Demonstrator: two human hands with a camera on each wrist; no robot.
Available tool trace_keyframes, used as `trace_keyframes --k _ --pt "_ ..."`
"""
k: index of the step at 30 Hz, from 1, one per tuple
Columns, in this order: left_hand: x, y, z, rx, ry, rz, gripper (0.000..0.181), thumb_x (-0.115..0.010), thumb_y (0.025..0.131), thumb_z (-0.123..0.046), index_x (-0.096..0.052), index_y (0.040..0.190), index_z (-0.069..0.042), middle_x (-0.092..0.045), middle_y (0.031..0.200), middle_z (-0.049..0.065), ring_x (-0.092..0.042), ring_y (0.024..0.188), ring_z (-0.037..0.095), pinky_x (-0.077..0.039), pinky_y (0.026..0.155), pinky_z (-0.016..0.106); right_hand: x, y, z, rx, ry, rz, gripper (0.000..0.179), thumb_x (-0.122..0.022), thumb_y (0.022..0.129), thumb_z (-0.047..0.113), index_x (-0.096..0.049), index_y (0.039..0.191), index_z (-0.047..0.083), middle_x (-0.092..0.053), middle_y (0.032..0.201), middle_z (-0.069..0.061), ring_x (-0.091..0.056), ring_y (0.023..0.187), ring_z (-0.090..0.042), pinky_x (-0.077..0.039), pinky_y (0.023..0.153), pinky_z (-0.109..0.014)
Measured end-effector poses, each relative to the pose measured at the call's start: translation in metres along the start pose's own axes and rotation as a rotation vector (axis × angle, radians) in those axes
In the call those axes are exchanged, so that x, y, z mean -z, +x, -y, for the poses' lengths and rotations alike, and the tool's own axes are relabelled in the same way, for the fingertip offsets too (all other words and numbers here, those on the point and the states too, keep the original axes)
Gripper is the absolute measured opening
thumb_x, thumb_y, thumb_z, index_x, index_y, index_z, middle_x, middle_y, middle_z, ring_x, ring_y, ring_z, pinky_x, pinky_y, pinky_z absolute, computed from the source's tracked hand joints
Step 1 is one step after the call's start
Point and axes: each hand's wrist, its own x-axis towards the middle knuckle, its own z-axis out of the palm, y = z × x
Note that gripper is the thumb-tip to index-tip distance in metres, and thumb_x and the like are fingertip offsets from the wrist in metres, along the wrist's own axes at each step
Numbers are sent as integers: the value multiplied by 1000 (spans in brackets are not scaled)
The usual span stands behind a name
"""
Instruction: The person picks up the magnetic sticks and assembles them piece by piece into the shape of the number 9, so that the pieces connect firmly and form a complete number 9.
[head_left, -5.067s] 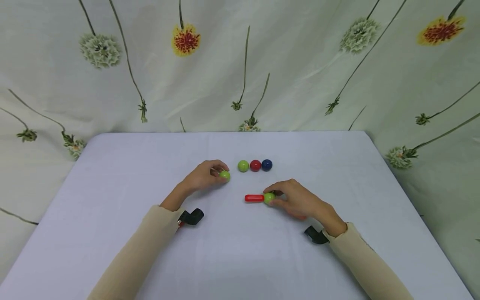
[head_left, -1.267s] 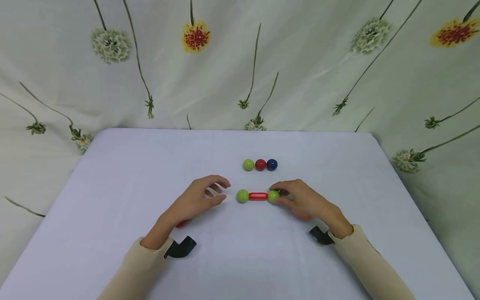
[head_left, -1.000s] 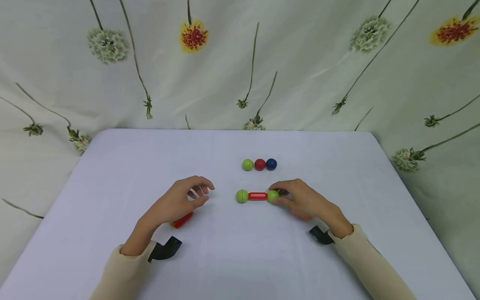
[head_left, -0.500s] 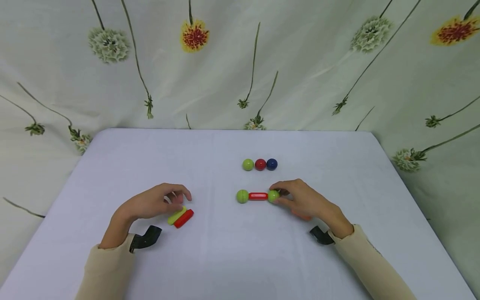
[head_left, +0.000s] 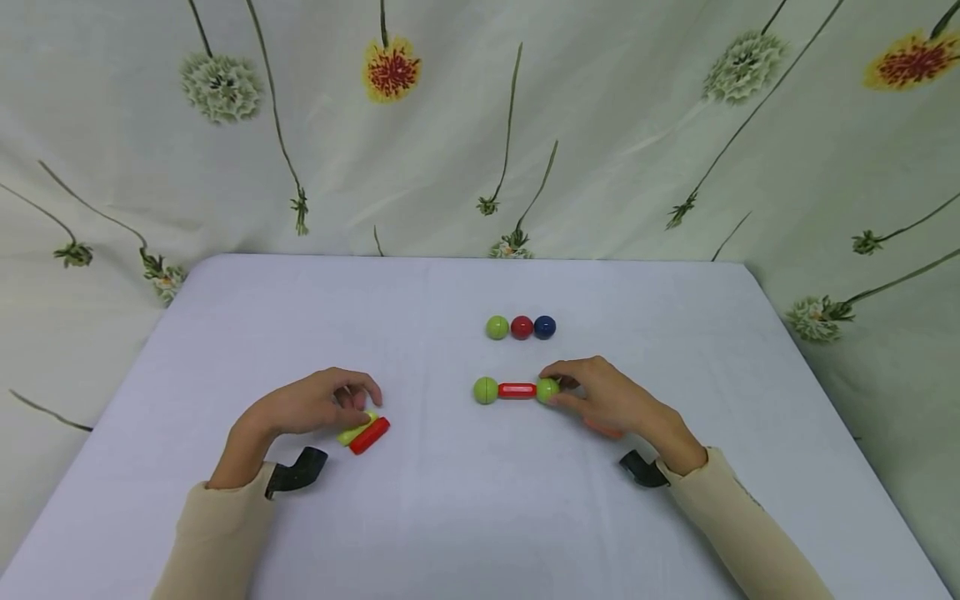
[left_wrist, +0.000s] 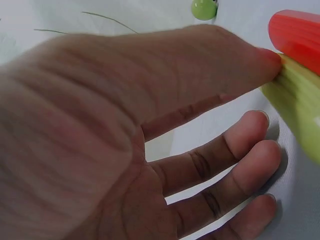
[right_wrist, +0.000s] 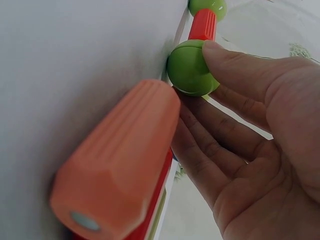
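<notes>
My left hand (head_left: 318,402) is at a yellow-green magnetic stick (head_left: 352,433), its thumb touching one end while its other visible fingers stand apart from the stick. A red magnetic stick (head_left: 370,436) lies alongside. My right hand (head_left: 611,400) pinches a green ball (head_left: 547,390) between thumb and fingers; its thumb lies against the ball (right_wrist: 189,70) in the right wrist view. This ball joins the right end of a red stick (head_left: 517,391), and another green ball (head_left: 485,390) joins the left end. Together they make a straight bar on the table.
Behind the bar a green ball (head_left: 497,327), a red ball (head_left: 522,327) and a dark blue ball (head_left: 545,327) stand in a row. An orange stick (right_wrist: 117,160) lies below my right hand, mostly hidden in the head view. White cloth covers the table (head_left: 450,517).
The left hand set its green ball on the red stick's left end, let go and moved left and nearer to the yellow-green stick. My right hand keeps hold of its ball.
</notes>
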Motion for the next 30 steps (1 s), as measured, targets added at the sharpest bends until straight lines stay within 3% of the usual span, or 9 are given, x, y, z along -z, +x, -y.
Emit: trace_keyframes --k 8,13,25,30 --pt "-2 2 2 33 57 -26 13 -68 91 -14 -72 103 -14 -62 86 1 -56 85 19 -47 72 25 0 0 0 -9 -1 12 34 -71 93 13 -65 127 7 -72 112 -1 -67 98 -13 -54 90 -36" --pt "-2 3 3 51 38 -46 13 -69 91 -13 -71 104 -11 -65 88 1 -58 87 20 -49 76 26 0 1 0 -11 -1 14 34 -71 93 14 -65 127 7 -72 112 0 -67 98 -13 -54 90 -36" --pt "-1 5 4 63 12 -138 21 -70 90 -12 -70 111 -7 -66 102 4 -63 91 19 -52 80 27 0 0 1 -14 0 6 34 -71 93 13 -66 126 7 -72 112 0 -67 98 -13 -54 90 -36" --pt "-2 5 3 80 2 -208 23 -69 91 -13 -69 114 -7 -64 103 7 -63 93 19 -52 77 28 0 0 2 -13 4 5 34 -71 93 14 -66 126 7 -72 111 0 -67 97 -13 -54 90 -37"
